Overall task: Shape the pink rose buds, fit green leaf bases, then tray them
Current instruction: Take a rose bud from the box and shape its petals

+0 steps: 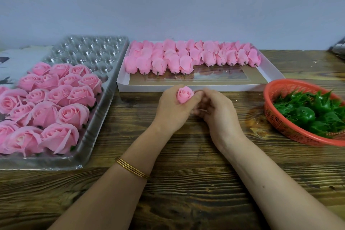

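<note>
L hand point(172, 107) grips one pink rose bud point(184, 95) at table centre, just in front of the white box point(271, 70); fingers and thumb curl round its lower half, petals face up toward cam. R hand point(217, 112) is pressed up against the L, fingers curled in under the bud's base; can't tell if it actually grips the bud or stem, that part's hidden. Hands together, low over the wooden table point(186, 177). Gold bangles point(133, 168) on L wrist.

White box holds rows of unshaped buds point(186, 58) lying on their sides w/ short stems pointing toward the person; front strip of the box is bare. Clear plastic tray point(119, 56) at L: finished roses point(56, 106) fill the near cells, far cells open. Red basket point(280, 125) at R w/ green leaf bases point(306, 115) piled inside
</note>
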Demonstrator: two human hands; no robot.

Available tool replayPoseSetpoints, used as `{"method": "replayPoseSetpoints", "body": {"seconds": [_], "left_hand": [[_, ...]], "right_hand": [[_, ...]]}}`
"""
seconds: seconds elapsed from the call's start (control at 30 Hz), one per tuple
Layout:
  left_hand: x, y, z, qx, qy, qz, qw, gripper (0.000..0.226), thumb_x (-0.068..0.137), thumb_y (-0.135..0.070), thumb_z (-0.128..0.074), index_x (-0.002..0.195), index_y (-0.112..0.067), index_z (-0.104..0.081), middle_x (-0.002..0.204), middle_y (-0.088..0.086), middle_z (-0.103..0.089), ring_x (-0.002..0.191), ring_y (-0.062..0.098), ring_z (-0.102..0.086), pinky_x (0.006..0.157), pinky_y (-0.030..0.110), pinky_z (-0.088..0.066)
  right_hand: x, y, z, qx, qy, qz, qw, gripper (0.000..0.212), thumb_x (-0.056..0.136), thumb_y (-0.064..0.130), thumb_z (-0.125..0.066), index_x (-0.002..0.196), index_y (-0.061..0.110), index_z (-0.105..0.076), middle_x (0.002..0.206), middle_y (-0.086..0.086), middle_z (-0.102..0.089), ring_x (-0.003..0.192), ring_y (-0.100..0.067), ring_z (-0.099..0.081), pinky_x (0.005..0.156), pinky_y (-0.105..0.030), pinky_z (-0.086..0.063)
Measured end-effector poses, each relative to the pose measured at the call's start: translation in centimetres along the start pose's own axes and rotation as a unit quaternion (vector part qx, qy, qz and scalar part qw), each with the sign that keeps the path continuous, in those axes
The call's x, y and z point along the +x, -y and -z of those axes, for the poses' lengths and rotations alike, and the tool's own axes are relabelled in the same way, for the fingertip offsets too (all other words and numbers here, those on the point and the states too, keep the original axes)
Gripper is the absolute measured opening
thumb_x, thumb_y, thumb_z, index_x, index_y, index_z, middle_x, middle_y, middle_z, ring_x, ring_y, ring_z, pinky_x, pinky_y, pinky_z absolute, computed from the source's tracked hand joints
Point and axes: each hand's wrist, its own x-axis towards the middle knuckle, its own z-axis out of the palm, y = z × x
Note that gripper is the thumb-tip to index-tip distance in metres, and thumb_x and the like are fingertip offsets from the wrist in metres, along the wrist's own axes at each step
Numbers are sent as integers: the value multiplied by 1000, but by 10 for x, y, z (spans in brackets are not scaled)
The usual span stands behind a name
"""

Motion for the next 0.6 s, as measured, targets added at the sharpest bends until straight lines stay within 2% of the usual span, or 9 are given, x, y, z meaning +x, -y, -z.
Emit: {"method": "replayPoseSetpoints", "body": {"seconds": [0.07,0.1,0.17,0.23,0.37,0.5,0.6], "left_hand": [[1,-2,0,-50,-38,7,998,31,89,-14,-71,79,13,-58,68,15,-58,63,18,-54,59,28,-47],[1,-3,-1,-64,-46,15,997,28,89,-14,-70,77,9,-59,67,10,-58,64,16,-54,60,27,-46],[1,-3,-2,-101,-46,41,993,25,90,-12,-69,70,-5,-57,62,1,-61,60,11,-59,57,24,-49],[1,-4,-4,-156,-41,69,985,29,90,-10,-69,65,-13,-55,57,-4,-64,54,7,-63,52,20,-51],[1,-5,-8,-208,-48,101,972,30,88,-12,-71,65,-15,-52,63,6,-56,56,15,-57,51,22,-51],[0,-6,-9,-226,-36,114,967,29,89,-10,-70,64,-14,-54,58,2,-54,51,12,-53,48,20,-48],[0,-7,-7,-237,-17,116,964,27,89,-7,-69,65,-12,-56,59,2,-56,53,11,-57,49,20,-50]], "right_hand": [[-1,0,0,-19,4,6,1000,16,89,1,-53,97,-6,-65,72,-6,-68,66,-12,-64,60,-22,-51],[-2,-1,0,-38,13,14,999,15,84,-3,-57,96,-1,-66,73,-2,-70,69,-11,-65,62,-21,-51],[-5,-3,-3,-89,36,44,994,25,73,-10,-66,94,5,-65,75,2,-69,71,-8,-64,67,-19,-53],[-7,-5,-6,-142,49,79,986,32,71,-16,-68,90,9,-63,75,6,-66,67,-3,-59,66,-16,-51],[-9,-9,-7,-207,62,121,969,31,71,-7,-77,81,17,-62,73,8,-63,65,-5,-55,66,-18,-48],[-9,-12,-9,-218,61,131,965,24,71,-1,-80,84,12,-65,72,1,-62,68,-14,-56,68,-33,-50],[-9,-11,-9,-206,61,133,968,21,72,-3,-78,82,11,-67,69,1,-62,68,-15,-55,67,-33,-49]]}}
